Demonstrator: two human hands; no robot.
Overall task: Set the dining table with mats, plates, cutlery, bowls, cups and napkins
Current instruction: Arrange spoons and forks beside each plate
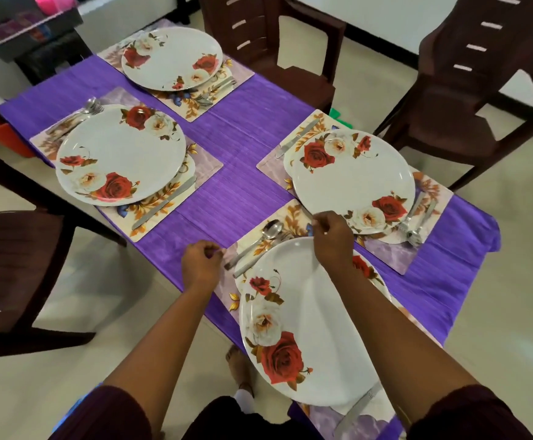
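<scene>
Tablecloth (246, 134), purple and ribbed, covers the whole table, with dark brown chairs (468, 90) drawn up round it. Four floral place mats lie on the cloth, each carrying a white plate printed with red and cream roses: the far plate (172, 57) at the top end, the left plate (120, 155), the right plate (352, 181) and the near plate (309, 319), which sits closest to the person and overhangs its near mat (293, 217). A second plate rim shows under the right plate and under the left one.

Cutlery lies beside each plate. A knife (163, 203) rests on the left mat along the plate's near side, with a spoon and fork at that mat's far corner. Another knife (297, 138) lies at the far edge of the right mat, and a fork and spoon (416, 225) lie at that plate's right. On the near mat a spoon (266, 239) lies slanted beside the plate's far left rim.

Left hand (201, 265) is over the left edge of the near mat, its fingers curled in; whether they pinch the mat's edge or anything at all cannot be told. Right hand (331, 239) is above the near plate's far rim, fingers curled loosely, and what it holds, if anything, cannot be told either
</scene>
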